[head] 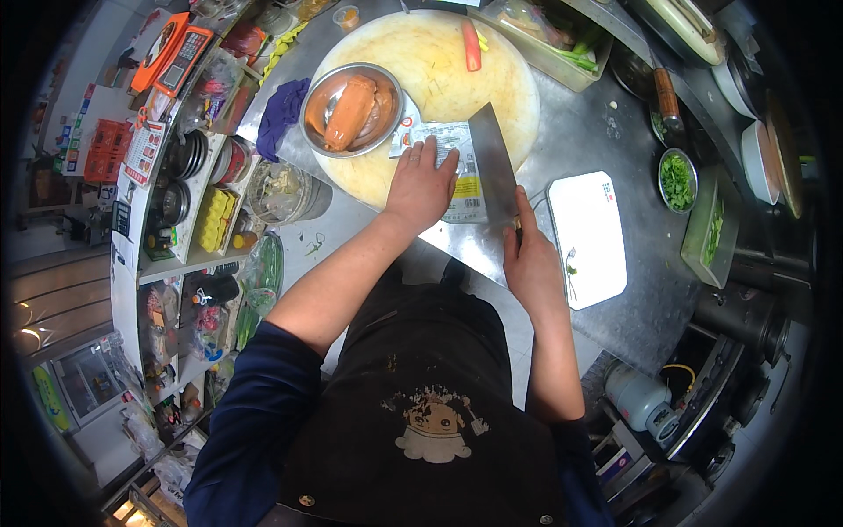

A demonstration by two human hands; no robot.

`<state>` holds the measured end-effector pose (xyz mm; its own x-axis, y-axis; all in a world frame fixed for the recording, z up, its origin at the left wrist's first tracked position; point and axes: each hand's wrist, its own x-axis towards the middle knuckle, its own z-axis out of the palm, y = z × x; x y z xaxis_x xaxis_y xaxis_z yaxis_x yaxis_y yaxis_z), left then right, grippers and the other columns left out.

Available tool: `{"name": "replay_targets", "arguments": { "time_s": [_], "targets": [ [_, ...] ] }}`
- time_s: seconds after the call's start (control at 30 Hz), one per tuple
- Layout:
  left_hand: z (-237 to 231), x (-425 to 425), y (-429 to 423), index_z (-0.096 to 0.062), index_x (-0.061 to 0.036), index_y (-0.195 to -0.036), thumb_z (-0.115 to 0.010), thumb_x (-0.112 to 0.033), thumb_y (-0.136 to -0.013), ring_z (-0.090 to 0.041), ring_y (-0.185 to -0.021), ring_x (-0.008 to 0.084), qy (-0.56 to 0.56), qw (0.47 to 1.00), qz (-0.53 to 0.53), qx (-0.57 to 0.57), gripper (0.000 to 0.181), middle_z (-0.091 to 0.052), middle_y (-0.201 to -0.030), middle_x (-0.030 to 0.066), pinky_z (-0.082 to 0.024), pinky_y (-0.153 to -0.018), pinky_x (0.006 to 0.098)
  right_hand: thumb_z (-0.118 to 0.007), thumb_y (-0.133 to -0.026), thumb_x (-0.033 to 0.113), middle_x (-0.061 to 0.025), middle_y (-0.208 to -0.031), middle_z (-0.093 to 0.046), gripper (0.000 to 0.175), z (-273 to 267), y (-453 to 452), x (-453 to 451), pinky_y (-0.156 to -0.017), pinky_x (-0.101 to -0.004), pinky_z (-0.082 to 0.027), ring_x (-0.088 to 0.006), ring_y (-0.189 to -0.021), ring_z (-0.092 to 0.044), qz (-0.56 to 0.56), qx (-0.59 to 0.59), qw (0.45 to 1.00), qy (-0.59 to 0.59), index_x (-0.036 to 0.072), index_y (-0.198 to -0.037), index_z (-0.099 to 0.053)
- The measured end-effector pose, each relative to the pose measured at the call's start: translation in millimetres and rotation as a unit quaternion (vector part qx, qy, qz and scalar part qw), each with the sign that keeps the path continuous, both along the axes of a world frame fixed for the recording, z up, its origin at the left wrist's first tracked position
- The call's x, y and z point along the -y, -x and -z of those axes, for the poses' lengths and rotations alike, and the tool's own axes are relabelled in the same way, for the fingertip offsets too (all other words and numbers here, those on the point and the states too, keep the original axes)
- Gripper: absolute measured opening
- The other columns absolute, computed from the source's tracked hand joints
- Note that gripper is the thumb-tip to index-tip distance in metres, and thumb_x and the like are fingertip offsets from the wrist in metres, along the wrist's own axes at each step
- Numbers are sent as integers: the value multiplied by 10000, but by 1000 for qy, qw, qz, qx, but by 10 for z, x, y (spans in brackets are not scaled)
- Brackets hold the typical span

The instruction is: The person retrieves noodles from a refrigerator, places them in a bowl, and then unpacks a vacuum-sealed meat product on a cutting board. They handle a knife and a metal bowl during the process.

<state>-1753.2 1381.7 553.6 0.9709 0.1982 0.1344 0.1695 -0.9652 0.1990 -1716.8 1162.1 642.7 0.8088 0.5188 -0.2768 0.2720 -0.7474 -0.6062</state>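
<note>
My left hand (421,184) rests with spread fingers on a printed plastic food packet (466,155), which lies on the round cutting board (428,85) and reaches past its near edge. In my right hand (532,263) is a cleaver (495,168), its broad blade over the packet's right side; my index finger lies along the blade and most of the handle is hidden. Left of the packet stands a steel bowl (309,135) holding orange-brown pieces of what looks like meat (351,115). A red vegetable piece (471,45) lies at the board's far side beside a yellow-green strip.
A white kitchen scale (588,240) stands at right on the steel table (649,290). Beyond it are a bowl of chopped greens (676,181) and a plastic container (711,227). A purple cloth (282,118) lies left of the board, above a waste bucket (280,191).
</note>
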Motion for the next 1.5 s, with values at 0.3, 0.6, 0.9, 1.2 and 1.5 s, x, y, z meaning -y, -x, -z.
{"name": "replay_targets", "arguments": {
  "time_s": [0.3,0.6,0.9,1.2,1.5],
  "targets": [
    [-55,-1,-16,-531,-115,-1481,-516,-289,-1060,-427,-1436,454,24,997,-8,-77,455,-428,-1539,315,-290,-1225,503,-518,-1058,165,-260,-933,-706,626,32,-22,10,-720,-513,-555,-438,-800,-706,-23,35,999,28,134,-1638,-283],
    [-58,2,-13,-541,-112,-1468,-531,-283,-1053,-434,-1428,462,26,997,-7,-66,449,-437,-1528,322,-297,-1221,505,-504,-1064,161,-292,-987,-707,611,-7,-17,-9,-755,-525,-550,-464,-848,-704,-19,18,998,52,136,-1634,-287],
    [-32,-9,4,-587,-103,-1420,-591,-253,-1017,-499,-1353,471,19,1000,0,-12,430,-490,-1471,318,-361,-1176,511,-499,-1066,156,-314,-1048,-712,593,-107,-26,-49,-816,-541,-539,-490,-916,-699,-13,3,999,53,134,-1626,-305],
    [-43,-22,13,-551,-96,-1456,-556,-274,-1034,-452,-1407,476,41,998,2,-36,458,-449,-1511,326,-313,-1211,520,-491,-1074,168,-304,-1099,-713,581,-180,-36,-81,-840,-543,-543,-491,-943,-701,-7,-17,997,73,149,-1626,-309],
    [-9,-40,9,-553,-90,-1448,-562,-266,-1027,-470,-1384,470,31,999,8,-27,456,-466,-1489,323,-324,-1197,519,-489,-1077,175,-292,-956,-703,602,-176,-35,-97,-759,-529,-548,-457,-836,-706,-24,20,997,77,138,-1639,-274]
  ]
}}
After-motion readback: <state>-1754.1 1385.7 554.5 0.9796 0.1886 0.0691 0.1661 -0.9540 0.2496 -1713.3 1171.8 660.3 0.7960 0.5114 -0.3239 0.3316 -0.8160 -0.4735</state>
